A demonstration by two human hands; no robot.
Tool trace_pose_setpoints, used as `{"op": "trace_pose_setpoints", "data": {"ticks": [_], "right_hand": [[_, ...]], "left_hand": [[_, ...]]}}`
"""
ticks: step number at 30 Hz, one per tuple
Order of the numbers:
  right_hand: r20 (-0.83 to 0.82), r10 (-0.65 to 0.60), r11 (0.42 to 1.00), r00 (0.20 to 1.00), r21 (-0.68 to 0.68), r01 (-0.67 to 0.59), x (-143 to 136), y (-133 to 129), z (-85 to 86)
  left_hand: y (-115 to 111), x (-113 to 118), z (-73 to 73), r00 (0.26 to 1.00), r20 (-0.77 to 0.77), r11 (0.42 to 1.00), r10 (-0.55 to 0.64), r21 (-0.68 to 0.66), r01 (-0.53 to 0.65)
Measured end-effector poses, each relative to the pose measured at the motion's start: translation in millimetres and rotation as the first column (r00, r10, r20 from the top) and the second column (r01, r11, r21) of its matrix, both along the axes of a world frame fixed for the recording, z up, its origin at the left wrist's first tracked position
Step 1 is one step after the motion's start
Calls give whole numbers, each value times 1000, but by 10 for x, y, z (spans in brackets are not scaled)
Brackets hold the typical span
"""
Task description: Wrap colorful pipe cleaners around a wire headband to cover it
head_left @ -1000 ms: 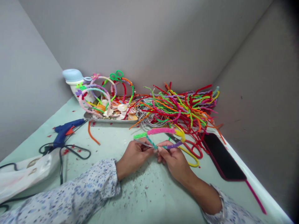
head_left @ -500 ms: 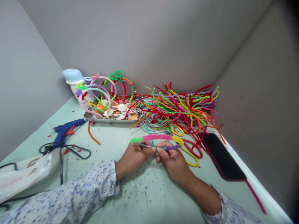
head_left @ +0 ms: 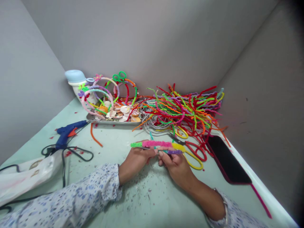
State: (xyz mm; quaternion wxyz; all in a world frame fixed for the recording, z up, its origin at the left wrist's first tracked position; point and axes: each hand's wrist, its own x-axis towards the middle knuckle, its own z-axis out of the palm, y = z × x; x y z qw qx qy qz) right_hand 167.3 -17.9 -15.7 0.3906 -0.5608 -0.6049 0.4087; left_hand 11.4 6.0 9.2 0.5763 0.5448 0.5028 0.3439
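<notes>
Between my two hands is a wire hoop wrapped in pipe cleaner, banded green, pink, yellow and purple, with a teal piece on its near side. My left hand pinches the hoop's bare wire between thumb and fingers. Close beside it, my right hand is closed on the near side where teal meets purple. A teal pipe cleaner end sticks up behind the hoop. Just beyond my right hand lie scissors with red handles and yellow-handled scissors, partly covered.
A metal tray holds shells and several finished hoops. Right of it are a coil of wire and a heap of pipe cleaners. A blue glue gun with its cord lies left; a phone lies right. A white bottle stands behind.
The hoop has tilted to a flatter, narrower angle and dipped slightly in my hands. Both hands keep their hold, and the dark scissor blades behind now show more.
</notes>
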Motion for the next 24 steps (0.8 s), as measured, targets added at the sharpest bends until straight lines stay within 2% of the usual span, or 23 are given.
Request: {"op": "trace_pose_setpoints", "data": {"ticks": [4, 9, 17, 24], "right_hand": [[-79, 37, 999, 996, 31, -35, 12, 9, -42], [-85, 45, 999, 995, 17, -43, 15, 22, -53], [-31, 73, 996, 997, 63, -70, 13, -4, -61], [27, 82, 990, 996, 110, -85, 2, -29, -45]], "left_hand": [[40, -7, -98, 1000, -12, 999, -29, 36, 29], [58, -14, -145, 997, -62, 995, -52, 81, 57], [41, -16, -157, 999, -51, 999, -6, 33, 8], [32, 17, -93, 999, -4, 999, 42, 2, -42]]}}
